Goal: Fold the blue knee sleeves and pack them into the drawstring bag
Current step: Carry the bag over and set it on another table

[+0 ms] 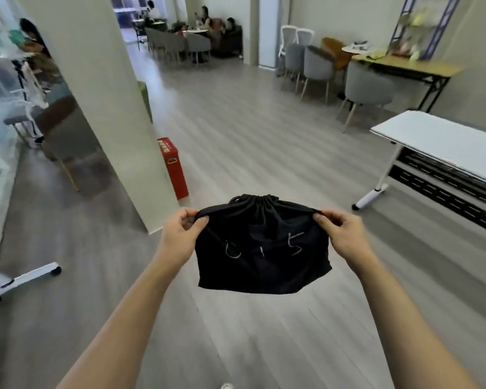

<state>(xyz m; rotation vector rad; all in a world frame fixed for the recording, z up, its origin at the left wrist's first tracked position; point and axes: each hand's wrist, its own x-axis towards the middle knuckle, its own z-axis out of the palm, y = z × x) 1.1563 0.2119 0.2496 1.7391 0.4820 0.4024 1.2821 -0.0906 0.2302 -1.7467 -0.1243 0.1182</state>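
Head view: both hands' fingers pinch the drawstring bag [261, 248] near white table [446, 138].

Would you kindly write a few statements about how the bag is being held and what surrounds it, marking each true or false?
1. Both hands grip the black drawstring bag by its upper corners. True: left hand, right hand.
2. The bag rests on the white table. False: it hangs in the air above the floor.
3. The bag's mouth is gathered shut. True.
4. Blue knee sleeves lie on the floor beside it. False: none are in view.
5. A red box stands by the pillar. True.
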